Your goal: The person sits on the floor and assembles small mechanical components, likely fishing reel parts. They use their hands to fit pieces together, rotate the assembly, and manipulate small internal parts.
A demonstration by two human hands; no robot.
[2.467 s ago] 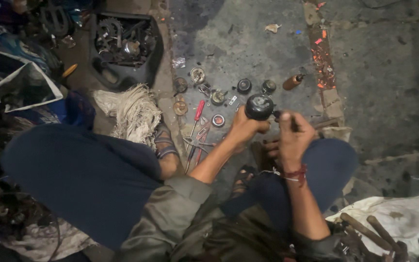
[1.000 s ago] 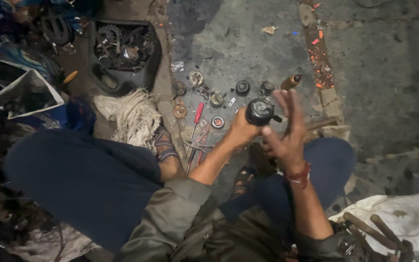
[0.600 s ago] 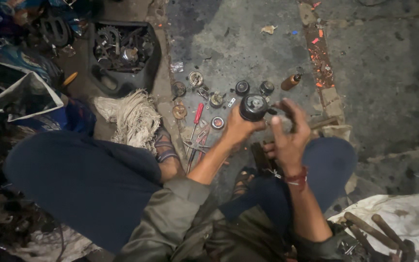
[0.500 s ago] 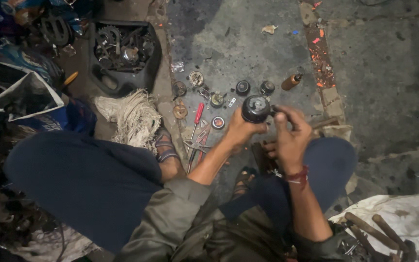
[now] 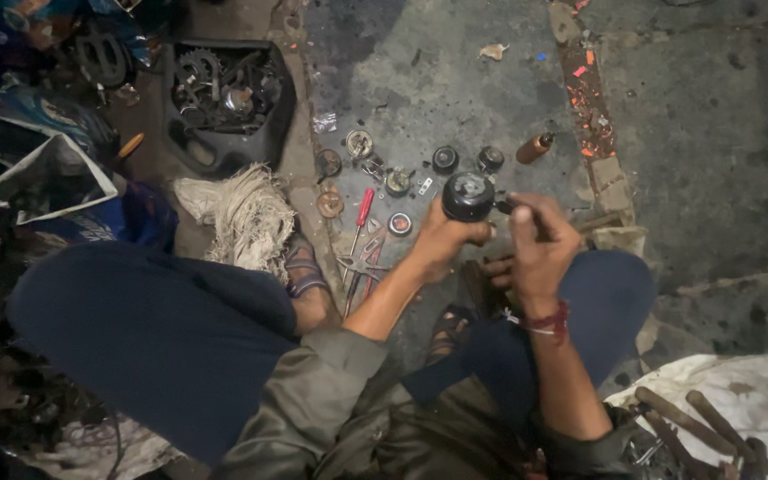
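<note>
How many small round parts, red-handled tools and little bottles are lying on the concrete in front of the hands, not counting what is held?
Small round parts: 7, for example one at the top left and a dark one
Red-handled tools: 2, a screwdriver and pliers
Brown bottles: 1
Total: 10

Small round parts (image 5: 406, 173) and a red screwdriver (image 5: 363, 210) crowd the floor (image 5: 713, 133) just beyond my hands; bare concrete lies open to the right, past the brown bottle (image 5: 533, 148).

A floor-level repair workshop: greasy concrete (image 5: 455, 80), scattered metal parts (image 5: 384, 173), screwdriver (image 5: 362, 213).
</note>
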